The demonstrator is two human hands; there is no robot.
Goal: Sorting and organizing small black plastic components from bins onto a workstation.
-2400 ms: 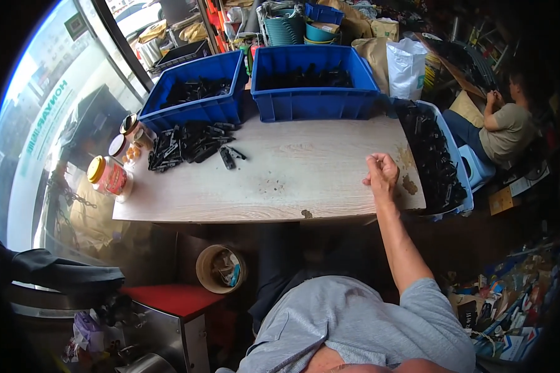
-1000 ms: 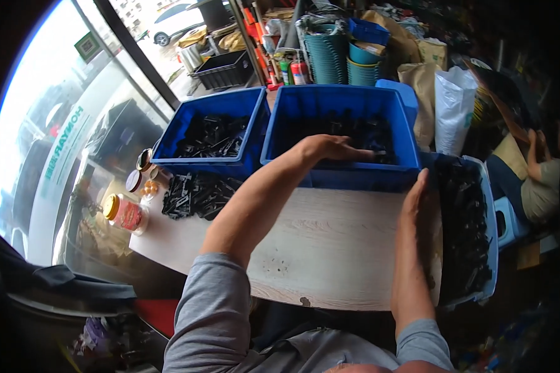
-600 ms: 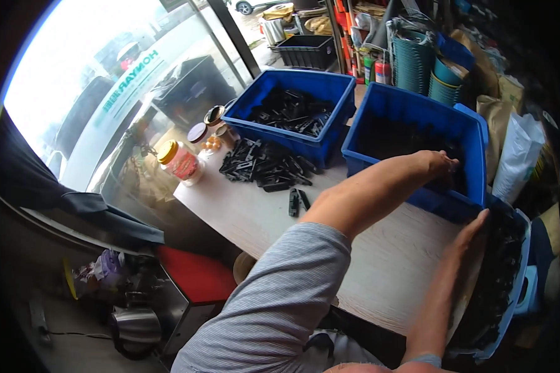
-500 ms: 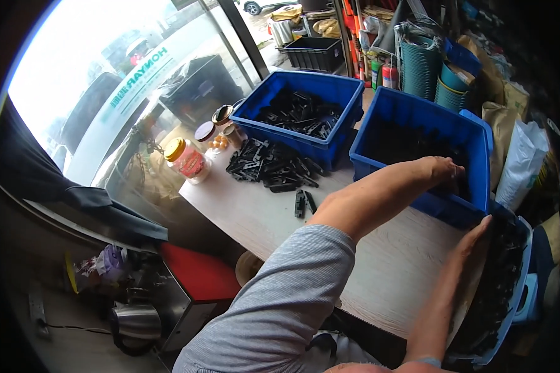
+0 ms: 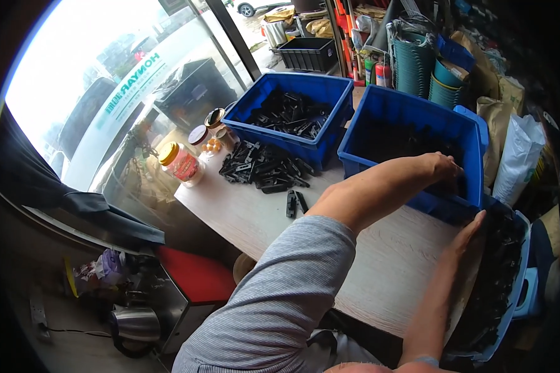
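Observation:
My left arm, in a grey striped sleeve, stretches across the table to the right-hand blue bin (image 5: pixel 389 93). My left hand (image 5: pixel 445 168) is bent down over the near wall, and its fingers are hidden inside. Dark parts (image 5: pixel 395 140) lie in the shadowed bottom of that bin. Against the outside of its near right corner rests my right hand (image 5: pixel 471 229), fingers stretched upward, with nothing visible in it. Left of my forearm, two black plastic parts (image 5: pixel 291 204) lie apart from a heap of similar black parts (image 5: pixel 261 165).
Another blue bin (image 5: pixel 286 133) holds more black parts. Jars, one a yellow-lidded jar (image 5: pixel 180 165), stand by the window. A container of dark parts (image 5: pixel 494 286) sits beside the table (image 5: pixel 386 273) on the right. A red-topped cabinet (image 5: pixel 193 273) and metal kettle (image 5: pixel 137 326) are lower left.
The whole view has shifted slightly, moving the bins and table a little to the left. My left hand stays in the bin and my right hand stays at its corner.

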